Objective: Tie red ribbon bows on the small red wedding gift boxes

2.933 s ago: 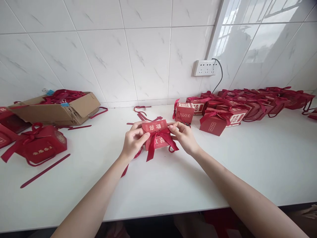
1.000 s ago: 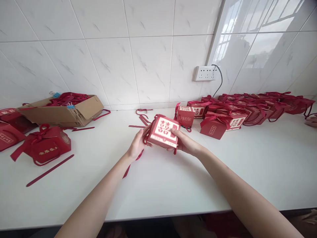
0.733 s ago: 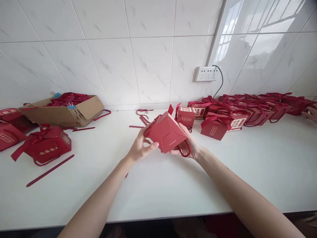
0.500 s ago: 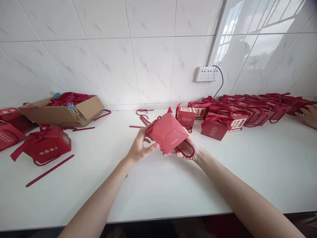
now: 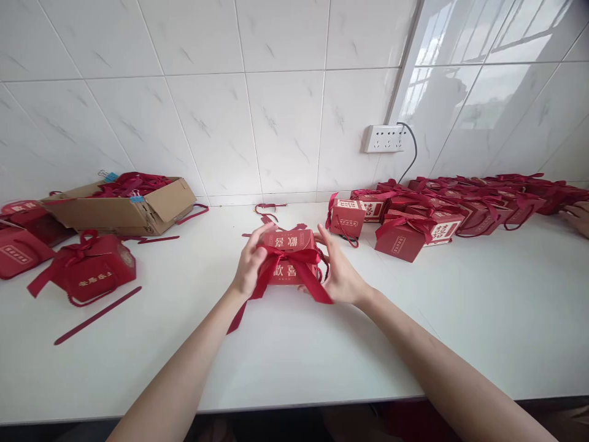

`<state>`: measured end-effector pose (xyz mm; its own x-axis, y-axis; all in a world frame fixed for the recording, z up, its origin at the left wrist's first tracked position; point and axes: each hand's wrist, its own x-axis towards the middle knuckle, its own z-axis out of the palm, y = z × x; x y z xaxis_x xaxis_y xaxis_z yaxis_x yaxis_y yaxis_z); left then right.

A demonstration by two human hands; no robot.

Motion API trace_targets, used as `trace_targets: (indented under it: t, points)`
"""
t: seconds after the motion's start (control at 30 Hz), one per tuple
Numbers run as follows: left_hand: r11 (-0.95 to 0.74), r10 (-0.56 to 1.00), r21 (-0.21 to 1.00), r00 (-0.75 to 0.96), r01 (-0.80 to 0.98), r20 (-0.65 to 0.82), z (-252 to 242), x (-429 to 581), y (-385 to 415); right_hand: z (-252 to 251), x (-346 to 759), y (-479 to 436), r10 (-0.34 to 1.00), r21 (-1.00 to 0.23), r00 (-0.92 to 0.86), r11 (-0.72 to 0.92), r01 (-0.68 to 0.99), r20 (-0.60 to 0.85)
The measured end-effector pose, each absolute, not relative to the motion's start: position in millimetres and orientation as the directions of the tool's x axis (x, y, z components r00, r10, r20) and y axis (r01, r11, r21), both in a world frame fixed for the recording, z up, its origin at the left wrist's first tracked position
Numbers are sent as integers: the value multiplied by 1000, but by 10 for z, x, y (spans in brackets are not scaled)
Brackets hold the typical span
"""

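A red gift box (image 5: 289, 240) with printed characters and a tied red ribbon bow (image 5: 294, 256) is between my hands, low over the white table or resting on it. My left hand (image 5: 250, 261) grips its left side, the thumb near the bow. On the opposite side, my right hand (image 5: 343, 270) holds the box with the thumb raised along the edge and the other fingers partly hidden beneath. A twisted cord handle shows beside the right fingers. Long ribbon tails hang toward the front of the table.
An open cardboard box (image 5: 124, 212) of red ribbons stands at the back left. Near it are red boxes, one with a bow (image 5: 92, 267), and a loose strip (image 5: 97, 316). Many ribboned boxes (image 5: 400, 233) line the right. Another person's hand (image 5: 577, 216) is at the far right.
The gift box has been turned over and lowered: its folded underside faced me before, and now its printed top and ribbon bow show. Both hands have shifted to its sides.
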<state>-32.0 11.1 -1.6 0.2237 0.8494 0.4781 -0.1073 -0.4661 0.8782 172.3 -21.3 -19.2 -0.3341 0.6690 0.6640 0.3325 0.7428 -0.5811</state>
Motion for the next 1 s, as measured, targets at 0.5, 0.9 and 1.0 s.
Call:
trace_targets:
  t: [0.5, 0.9, 1.0]
  points:
    - [-454, 827, 890, 350, -47, 440, 75, -263, -57, -190, 1783, -165, 574, -472, -404, 818, 329, 712]
    - [-471, 880, 876, 132, 108, 457, 25, -166, -42, -211, 1819, -125, 654, -541, -307, 750, 379, 691]
    - [-448, 892, 874, 32, 188, 450, -4, -156, -11, -217, 1849, -98, 681, -563, -297, 726, 396, 670]
